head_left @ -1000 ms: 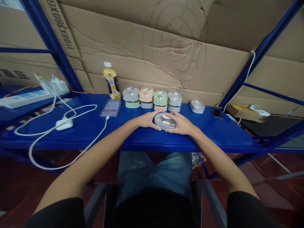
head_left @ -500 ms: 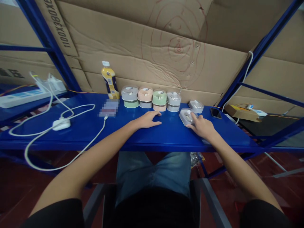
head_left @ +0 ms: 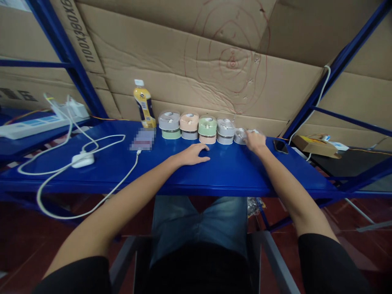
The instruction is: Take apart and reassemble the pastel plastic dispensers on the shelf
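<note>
My right hand (head_left: 256, 141) is at the right end of a row of small clear-lidded cases. Its fingers are curled round a grey case that they mostly hide. Just left of them, a single grey case (head_left: 240, 137) lies flat beside the last stack. My left hand (head_left: 193, 155) rests on the blue table with thumb and fingers apart, holding nothing. Behind it stand two-high stacks: a grey case (head_left: 169, 121) over green, an orange case (head_left: 189, 121) over grey, a green case (head_left: 207, 125) over orange, and a grey case (head_left: 226, 127) on another grey one.
A yellow drink bottle (head_left: 143, 105) stands left of the stacks. In front is a blurred-out device (head_left: 143, 139) on a white cable, with a white charger (head_left: 82, 159) farther left. At right lie a dark phone (head_left: 280, 145) and an opened carton (head_left: 315, 147). Cardboard (head_left: 153, 61) backs the table.
My right hand has moved back, away from the table's front edge. The grey case formerly under it now appears to lie against the row's right end. My left hand stays put.
</note>
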Tool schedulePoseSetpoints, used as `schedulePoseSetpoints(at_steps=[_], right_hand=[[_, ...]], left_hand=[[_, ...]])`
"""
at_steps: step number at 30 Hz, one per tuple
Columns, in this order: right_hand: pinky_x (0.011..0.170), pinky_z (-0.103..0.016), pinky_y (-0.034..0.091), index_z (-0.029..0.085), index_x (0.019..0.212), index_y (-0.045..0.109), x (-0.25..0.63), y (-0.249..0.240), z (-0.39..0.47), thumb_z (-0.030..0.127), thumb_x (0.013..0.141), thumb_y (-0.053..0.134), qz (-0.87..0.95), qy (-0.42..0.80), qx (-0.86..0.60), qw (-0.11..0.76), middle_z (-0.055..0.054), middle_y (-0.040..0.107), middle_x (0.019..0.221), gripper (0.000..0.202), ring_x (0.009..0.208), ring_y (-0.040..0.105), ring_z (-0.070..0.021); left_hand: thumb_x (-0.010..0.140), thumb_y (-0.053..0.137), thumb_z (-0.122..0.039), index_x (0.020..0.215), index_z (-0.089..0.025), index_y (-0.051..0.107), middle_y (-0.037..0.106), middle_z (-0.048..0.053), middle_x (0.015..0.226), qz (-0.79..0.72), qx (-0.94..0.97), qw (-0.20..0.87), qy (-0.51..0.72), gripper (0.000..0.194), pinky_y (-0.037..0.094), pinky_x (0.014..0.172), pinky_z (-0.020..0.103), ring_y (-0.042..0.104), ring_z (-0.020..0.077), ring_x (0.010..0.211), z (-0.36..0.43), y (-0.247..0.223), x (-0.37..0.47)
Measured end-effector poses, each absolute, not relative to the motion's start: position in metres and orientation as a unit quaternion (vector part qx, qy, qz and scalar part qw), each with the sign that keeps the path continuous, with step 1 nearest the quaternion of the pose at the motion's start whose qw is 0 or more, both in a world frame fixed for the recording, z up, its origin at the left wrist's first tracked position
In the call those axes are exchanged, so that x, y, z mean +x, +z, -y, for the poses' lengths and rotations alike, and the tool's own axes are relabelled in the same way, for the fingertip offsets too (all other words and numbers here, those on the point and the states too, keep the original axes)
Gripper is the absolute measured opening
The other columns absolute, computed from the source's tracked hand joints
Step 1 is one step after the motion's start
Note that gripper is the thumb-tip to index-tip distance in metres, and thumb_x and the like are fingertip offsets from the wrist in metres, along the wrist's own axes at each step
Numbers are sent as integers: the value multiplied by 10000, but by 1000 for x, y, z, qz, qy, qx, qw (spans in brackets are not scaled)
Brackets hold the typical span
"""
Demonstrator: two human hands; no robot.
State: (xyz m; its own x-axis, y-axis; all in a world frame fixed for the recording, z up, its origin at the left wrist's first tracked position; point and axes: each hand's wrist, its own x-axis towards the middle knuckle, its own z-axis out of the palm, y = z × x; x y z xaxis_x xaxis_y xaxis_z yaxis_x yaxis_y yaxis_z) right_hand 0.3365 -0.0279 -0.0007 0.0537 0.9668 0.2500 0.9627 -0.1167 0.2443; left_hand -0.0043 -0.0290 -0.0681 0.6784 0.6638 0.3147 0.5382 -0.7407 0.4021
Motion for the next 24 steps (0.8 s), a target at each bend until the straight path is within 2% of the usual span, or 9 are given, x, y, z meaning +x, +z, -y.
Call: schedulePoseSetpoints(at_steps=[3, 5, 9, 11, 13, 19, 24], right_hand=[[1055, -470, 573, 140, 1437, 681, 321, 0, 29, 303, 1077, 587, -683, 213, 696, -58, -241, 728, 1411, 406, 1315, 691, -390], [1122, -513, 536, 119, 1453, 666, 305, 1, 29, 299, 1046, 634, -710, 232, 657, -102, -263, 674, 1474, 446, 1376, 631, -414], [1229, -647, 440, 134, 1669, 462, 274, -1, 15, 384, 967, 792, -750, 218, 606, -150, -309, 418, 1742, 816, 1546, 467, -499], [1273, -691, 382, 166, 1711, 400, 264, -4, 3, 430, 930, 848, -763, 193, 597, -153, -298, 326, 1803, 938, 1627, 368, -522], [1291, -701, 366, 169, 1704, 409, 258, -8, -6, 445, 918, 860, -766, 168, 601, -154, -293, 331, 1800, 947, 1653, 332, -524], [1255, -708, 444, 187, 1671, 465, 264, -18, -3, 361, 967, 706, -777, 170, 578, -180, -240, 455, 1743, 764, 1601, 399, -485], [1294, -674, 419, 93, 1714, 390, 272, -11, 8, 282, 1015, 542, -738, 157, 611, -238, -273, 448, 1728, 740, 1584, 433, -452]], left_hand=[[964, 689, -579, 1299, -186, 707, 761, 168, 1408, -327, 906, 142, 228, 516, 549, 1146, 501, 721, 366, 1327, 30, -68, -4], [967, 690, -570, 1286, -187, 708, 764, 168, 1395, -323, 907, 140, 230, 499, 549, 1142, 505, 722, 365, 1319, 29, -68, -4], [966, 689, -564, 1248, -190, 712, 772, 165, 1362, -317, 908, 138, 236, 469, 547, 1146, 516, 730, 363, 1291, 27, -69, -4], [963, 694, -563, 1230, -193, 715, 775, 161, 1347, -311, 909, 139, 240, 456, 548, 1148, 525, 732, 364, 1281, 27, -70, -4], [962, 701, -555, 1218, -198, 718, 778, 154, 1337, -305, 910, 141, 244, 440, 548, 1155, 524, 732, 359, 1282, 27, -70, -4], [966, 722, -506, 1198, -212, 726, 789, 134, 1318, -302, 910, 137, 248, 375, 551, 1161, 507, 735, 336, 1271, 27, -69, -3], [960, 724, -538, 1211, -201, 736, 790, 144, 1341, -308, 909, 143, 244, 420, 549, 1171, 514, 733, 346, 1289, 29, -67, -4]])
